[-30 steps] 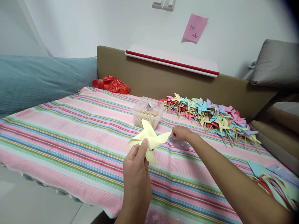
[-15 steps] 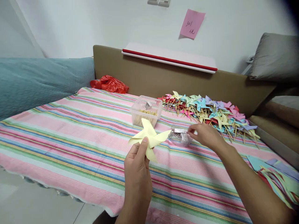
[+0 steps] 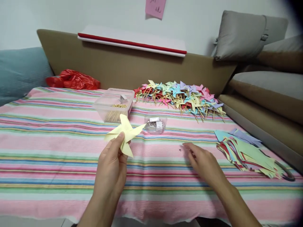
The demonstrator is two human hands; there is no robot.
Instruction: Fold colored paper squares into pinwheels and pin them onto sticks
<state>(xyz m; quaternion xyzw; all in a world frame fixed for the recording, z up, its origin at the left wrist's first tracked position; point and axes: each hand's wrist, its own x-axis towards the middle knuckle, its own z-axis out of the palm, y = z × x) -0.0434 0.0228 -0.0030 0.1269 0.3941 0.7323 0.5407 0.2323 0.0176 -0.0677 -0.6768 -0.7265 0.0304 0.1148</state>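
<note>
My left hand (image 3: 111, 162) pinches a pale yellow paper pinwheel (image 3: 127, 135) at its middle, thumb on the front, blades spread out. My right hand (image 3: 204, 159) is over the striped cloth to the right, thumb and forefinger apart. A tiny dark thing (image 3: 180, 150) shows just left of its fingertips; whether it lies on the cloth or is in the air I cannot tell. Farther back is a clear plastic container (image 3: 156, 130) of small dark metal pieces with a white label. Left of it, a clear box (image 3: 99, 108) holds thin wooden sticks and a small grey piece.
Finished pinwheels on sticks (image 3: 187, 97) lie heaped at the back. Cut coloured paper (image 3: 251, 153) is stacked at right, with a dark curved handle (image 3: 287, 173) beside it. A red plastic bag (image 3: 75, 80) is at back left, and cushions (image 3: 272, 85) border the right.
My right hand has left the clear container of metal pieces and come back nearer to me. The view has turned right. The left hand keeps the yellow pinwheel.
</note>
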